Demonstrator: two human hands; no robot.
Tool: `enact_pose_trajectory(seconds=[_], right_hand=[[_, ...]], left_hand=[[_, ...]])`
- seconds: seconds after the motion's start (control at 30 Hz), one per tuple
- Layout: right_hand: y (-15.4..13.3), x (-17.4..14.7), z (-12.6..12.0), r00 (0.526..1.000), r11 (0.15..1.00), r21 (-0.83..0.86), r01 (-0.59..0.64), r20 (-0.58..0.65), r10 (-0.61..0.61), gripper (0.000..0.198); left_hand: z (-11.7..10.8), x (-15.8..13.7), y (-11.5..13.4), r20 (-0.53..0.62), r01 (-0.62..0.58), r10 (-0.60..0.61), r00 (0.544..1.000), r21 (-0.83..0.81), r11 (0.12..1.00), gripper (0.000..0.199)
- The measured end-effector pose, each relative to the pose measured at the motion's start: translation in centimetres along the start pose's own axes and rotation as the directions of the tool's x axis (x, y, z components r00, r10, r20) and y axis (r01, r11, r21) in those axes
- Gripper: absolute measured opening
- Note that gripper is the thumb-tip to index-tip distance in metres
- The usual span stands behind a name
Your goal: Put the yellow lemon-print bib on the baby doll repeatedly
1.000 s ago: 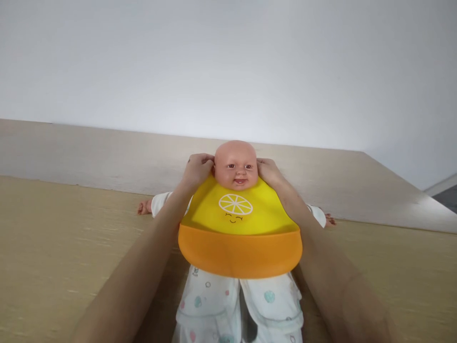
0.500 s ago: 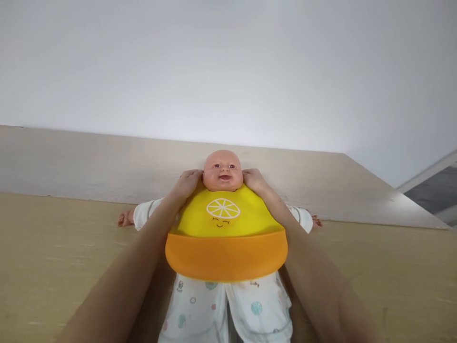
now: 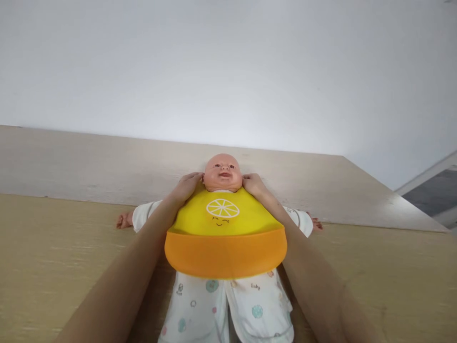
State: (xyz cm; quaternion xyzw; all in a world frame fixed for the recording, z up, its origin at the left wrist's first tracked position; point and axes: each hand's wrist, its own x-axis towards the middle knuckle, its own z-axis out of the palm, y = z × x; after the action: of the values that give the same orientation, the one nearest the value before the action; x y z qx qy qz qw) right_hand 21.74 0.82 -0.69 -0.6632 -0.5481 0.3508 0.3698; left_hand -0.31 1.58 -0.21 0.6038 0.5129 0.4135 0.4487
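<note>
Left hand point(image 3: 186, 187) and right hand point(image 3: 254, 184) flanking a doll point(image 3: 223, 170) at the neck, grip cannot be told, yellow-orange bib point(image 3: 224, 252) on chest

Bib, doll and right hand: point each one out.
Bib point(image 3: 225, 247): head view, on its orange pocket.
Doll point(image 3: 223, 172): head view, on its face.
Right hand point(image 3: 254, 184): head view, on the back of it.

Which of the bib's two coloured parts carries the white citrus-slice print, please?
The yellow upper part carries it, above a small smiling face; the orange lower pocket shows no print.
</note>
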Motion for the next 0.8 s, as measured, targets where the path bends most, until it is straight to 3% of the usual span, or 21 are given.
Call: enact_pose_trajectory(seconds=[0.13,0.3,0.4,0.5,0.67,0.8], right_hand=[[0.2,-0.1,0.0,0.999,1.000,0.012,0.005,-0.035,-0.005,0.011],[-0.2,-1.2,-0.1,0.999,0.993,0.112,0.025,-0.031,-0.021,0.012],[-0.4,-2.9,-0.5,0.999,0.960,0.280,-0.019,0.036,0.010,0.016],[-0.4,-5.0,-1.2,0.996,0.871,0.486,-0.068,0.090,0.028,0.025],[-0.7,-8.9,-2.8,0.992,0.811,0.584,-0.039,0.123,-0.040,0.030],[-1.2,-11.2,-3.4,0.976,0.814,0.575,-0.084,0.214,-0.051,0.031]], left_hand=[[-0.6,0.0,0.1,0.017,0.025,-0.025,1.000,-0.036,0.999,0.029],[-1.1,-1.5,0.7,-0.039,0.168,-0.177,0.983,-0.170,0.971,0.020],[-1.5,-2.9,1.5,0.094,0.263,-0.246,0.965,-0.315,0.912,0.022],[-2.3,-4.3,2.0,0.227,0.345,-0.273,0.935,-0.397,0.850,0.022],[-3.6,-6.7,2.3,0.160,0.210,-0.157,0.975,-0.413,0.886,0.025],[-3.8,-8.8,2.7,0.197,0.238,-0.167,0.966,-0.424,0.874,0.027]])
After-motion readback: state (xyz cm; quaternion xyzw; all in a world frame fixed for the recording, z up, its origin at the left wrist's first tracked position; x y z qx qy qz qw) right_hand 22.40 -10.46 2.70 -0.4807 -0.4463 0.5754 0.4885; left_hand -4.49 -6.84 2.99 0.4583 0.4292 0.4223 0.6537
